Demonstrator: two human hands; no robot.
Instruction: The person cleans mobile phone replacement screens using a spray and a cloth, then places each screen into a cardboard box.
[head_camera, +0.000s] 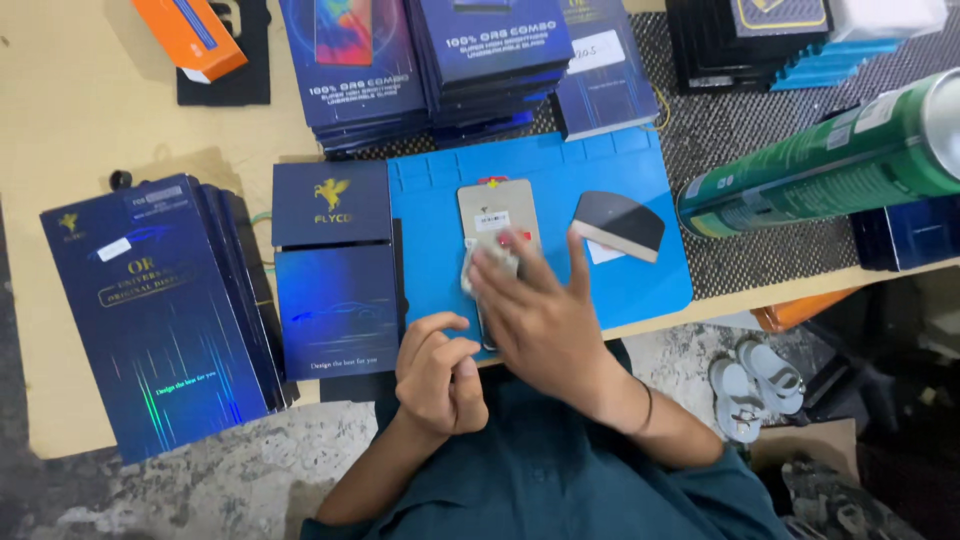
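Note:
A phone screen panel (496, 205) with a beige back lies upright on a blue work mat (620, 275). My right hand (545, 315) presses a small crumpled cloth (490, 265) onto the panel's lower part. My left hand (438, 370) is curled at the mat's near edge, its fingers on the panel's lower left corner. A dark fan-shaped piece (618, 222) with a pale edge lies on the mat to the right of the panel.
Dark blue flat boxes (160, 310) are stacked at the left, with more (335, 265) beside the mat and others (440, 55) behind it. A green spray can (820, 165) lies on its side at the right. An orange box (190, 35) sits far left. Sandals (750, 380) lie on the floor.

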